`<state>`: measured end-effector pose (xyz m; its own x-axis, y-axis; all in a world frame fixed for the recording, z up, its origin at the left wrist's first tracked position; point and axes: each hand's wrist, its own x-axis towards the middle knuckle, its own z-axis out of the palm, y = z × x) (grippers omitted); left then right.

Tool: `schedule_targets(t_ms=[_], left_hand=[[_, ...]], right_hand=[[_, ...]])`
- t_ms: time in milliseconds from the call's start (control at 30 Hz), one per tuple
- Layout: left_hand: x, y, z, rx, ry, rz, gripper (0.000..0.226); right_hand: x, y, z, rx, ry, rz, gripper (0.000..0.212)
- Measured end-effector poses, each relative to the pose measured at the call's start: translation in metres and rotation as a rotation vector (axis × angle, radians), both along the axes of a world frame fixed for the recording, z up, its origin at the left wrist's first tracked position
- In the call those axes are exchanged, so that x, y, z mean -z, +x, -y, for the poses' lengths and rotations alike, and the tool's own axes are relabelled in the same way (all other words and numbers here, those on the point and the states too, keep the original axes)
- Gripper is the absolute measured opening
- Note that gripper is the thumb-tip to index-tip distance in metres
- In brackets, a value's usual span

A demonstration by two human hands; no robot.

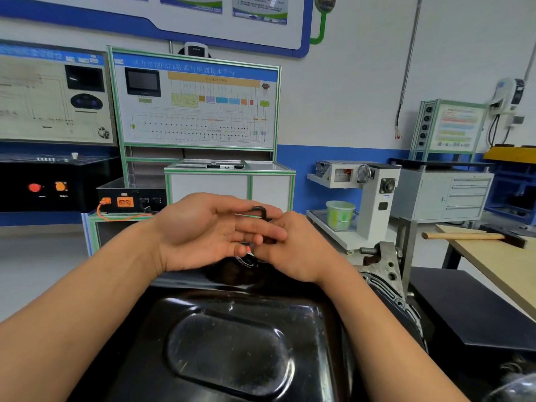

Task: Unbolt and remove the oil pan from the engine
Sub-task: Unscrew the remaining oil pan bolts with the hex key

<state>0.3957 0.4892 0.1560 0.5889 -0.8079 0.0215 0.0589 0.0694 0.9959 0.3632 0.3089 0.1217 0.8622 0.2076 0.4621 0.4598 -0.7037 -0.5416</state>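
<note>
The blue header (185,68) of the middle training board (194,103) carries one line of white Chinese characters. It is blurred; the part "PACK装调与检测技术" can be read, the first and last characters cannot be told for sure. Under it an orange bar (213,79) has small text, too blurred to read. The diagram below has small labels, also not readable. The posters (259,8) high on the wall show lines of text, too small to read. The left board (52,97) and the small right board (455,127) have print which is unreadable. Small white marks stand under the red and orange buttons (48,187) on the black box; they cannot be read.
</note>
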Motion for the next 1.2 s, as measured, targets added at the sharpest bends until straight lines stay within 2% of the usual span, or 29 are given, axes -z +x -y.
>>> schedule_targets(t_ms=[100, 167, 200, 333, 400, 467, 533, 633, 733, 800, 900, 1067, 1133, 1200], left_hand=[[0.001, -0.001, -0.003, 0.002, 0.006, 0.05, 0.041], [0.003, -0.002, 0.001, -0.053, 0.035, 0.116, 0.027], [0.003, -0.004, 0.003, -0.102, 0.063, 0.161, 0.018], [0.005, -0.01, 0.016, -0.387, 0.155, 0.379, 0.034], [0.006, -0.007, 0.021, -0.543, 0.168, 0.467, 0.041], [0.005, -0.004, 0.022, -0.654, 0.164, 0.446, 0.045], [0.003, -0.005, 0.02, -0.596, 0.091, 0.272, 0.043], [0.001, -0.007, 0.015, -0.338, 0.015, 0.047, 0.039], [0.0, -0.006, 0.009, -0.15, -0.004, -0.024, 0.04], [0.001, -0.006, 0.006, -0.103, -0.019, -0.011, 0.041], [0.003, -0.008, 0.007, -0.152, -0.028, 0.097, 0.039], [0.007, -0.015, 0.023, -0.475, 0.074, 0.528, 0.029], [0.008, -0.013, 0.025, -0.563, 0.101, 0.576, 0.034], [0.008, -0.011, 0.026, -0.614, 0.105, 0.557, 0.038]], right_hand=[[0.001, 0.0, 0.0, -0.003, 0.017, -0.018, 0.03], [0.002, 0.001, 0.001, 0.003, 0.047, -0.046, 0.04], [0.002, 0.001, 0.001, -0.001, 0.055, -0.056, 0.039], [0.002, 0.001, -0.001, -0.047, 0.078, -0.092, 0.012], [0.002, 0.0, -0.001, -0.048, 0.086, -0.099, 0.01], [0.001, -0.001, -0.002, -0.046, 0.094, -0.112, 0.02], [0.001, -0.001, -0.002, -0.039, 0.102, -0.11, 0.035], [0.002, -0.001, -0.001, -0.017, 0.118, -0.109, 0.035], [0.003, -0.001, -0.001, 0.01, 0.108, -0.067, 0.037], [0.003, -0.001, 0.0, 0.018, 0.084, -0.037, 0.032], [0.002, 0.0, 0.002, 0.019, 0.082, -0.039, 0.024], [0.005, 0.003, 0.001, -0.015, 0.085, -0.073, 0.035], [0.004, 0.003, 0.001, -0.027, 0.071, -0.085, 0.043], [0.004, 0.002, 0.0, -0.057, 0.056, -0.098, 0.032]])
